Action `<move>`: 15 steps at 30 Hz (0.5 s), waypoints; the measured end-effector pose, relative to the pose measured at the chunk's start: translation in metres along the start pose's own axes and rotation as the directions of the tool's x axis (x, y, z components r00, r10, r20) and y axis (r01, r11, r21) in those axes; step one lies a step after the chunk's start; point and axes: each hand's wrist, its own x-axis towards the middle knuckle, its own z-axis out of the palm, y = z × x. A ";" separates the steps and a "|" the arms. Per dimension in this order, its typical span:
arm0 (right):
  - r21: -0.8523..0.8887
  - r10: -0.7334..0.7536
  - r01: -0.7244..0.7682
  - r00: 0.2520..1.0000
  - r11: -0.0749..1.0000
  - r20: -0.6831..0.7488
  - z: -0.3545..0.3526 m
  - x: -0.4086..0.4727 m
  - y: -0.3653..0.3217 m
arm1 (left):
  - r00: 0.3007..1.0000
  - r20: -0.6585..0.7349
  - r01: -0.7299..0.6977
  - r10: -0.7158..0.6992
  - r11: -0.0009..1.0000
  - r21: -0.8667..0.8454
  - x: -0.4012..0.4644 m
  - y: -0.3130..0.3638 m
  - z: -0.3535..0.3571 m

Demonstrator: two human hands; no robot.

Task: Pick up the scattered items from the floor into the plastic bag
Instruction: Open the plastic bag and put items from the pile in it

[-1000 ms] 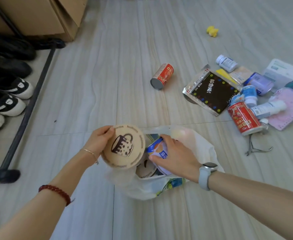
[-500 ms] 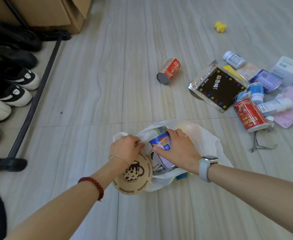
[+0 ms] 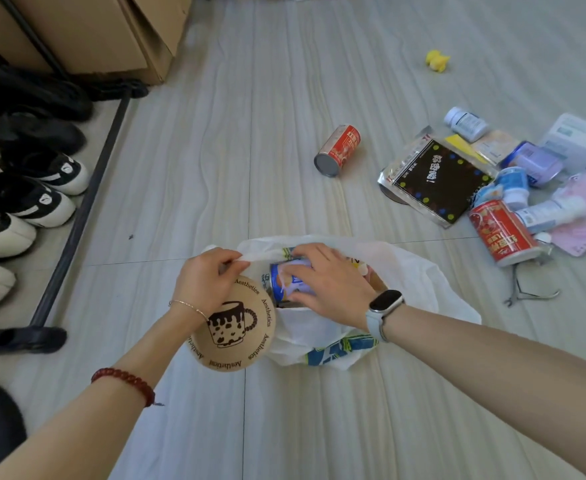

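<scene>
Fingers of the right hand (image 3: 326, 285) curl over a blue-and-white can (image 3: 286, 280), grasping it as it goes down into the mouth of the white plastic bag (image 3: 419, 282) that lies on the pale floor (image 3: 215, 150). The can lies on its side, long axis running roughly left to right, with its round end facing the left hand (image 3: 208, 282). That hand pinches the bag's near-left rim and lifts it, which I take to be a way of keeping the mouth open for the can (a limp bag would otherwise fold shut). A round cork coaster printed with a mug (image 3: 234, 332) sits under the left wrist at the bag's left edge; whether the hand also holds it I cannot tell. Outward, much is left: a red can (image 3: 338, 150) lies alone on its side beyond the bag, base toward the camera, and by the floor's right edge lie a black foil pouch (image 3: 433, 181), a second red can (image 3: 501, 233), white bottles and metal nippers (image 3: 527, 289). Shoes (image 3: 35, 199) line the left edge.
</scene>
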 end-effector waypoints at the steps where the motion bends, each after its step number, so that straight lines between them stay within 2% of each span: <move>1: -0.048 -0.010 0.008 0.999 0.999 -0.042 0.000 0.001 0.004 | 1.000 -0.011 -0.003 0.003 1.000 -0.014 0.000 0.002 -0.002; 4: -0.170 0.124 -0.138 0.988 0.976 -0.088 -0.002 0.000 0.026 | 1.000 -0.021 -0.012 0.011 1.000 -0.016 0.001 0.003 -0.008; 5: -0.186 0.215 -0.221 0.975 0.957 -0.053 -0.004 -0.002 0.036 | 1.000 -0.018 -0.011 0.011 1.000 -0.004 0.000 0.002 -0.009; 7: -0.202 0.387 -0.357 0.912 0.912 0.135 -0.009 -0.007 0.055 | 1.000 -0.018 0.000 0.000 1.000 0.011 0.000 -0.001 -0.009; 8: -0.221 0.419 -0.374 0.883 0.901 0.213 -0.013 -0.010 0.061 | 1.000 -0.022 0.011 -0.011 1.000 0.017 0.000 -0.003 -0.008; 9: -0.241 0.421 -0.367 0.876 0.898 0.234 -0.018 -0.012 0.064 | 0.999 -0.026 0.026 -0.025 0.999 0.023 0.001 -0.004 -0.008; 11: -0.206 0.423 -0.395 0.899 0.896 0.116 -0.031 -0.012 0.067 | 0.998 -0.037 0.051 -0.050 0.998 0.028 0.003 -0.004 -0.006; 15: -0.037 0.414 -0.424 0.898 0.905 -0.152 -0.053 0.003 0.065 | 0.991 -0.077 0.113 -0.112 0.994 0.000 0.010 -0.001 -0.005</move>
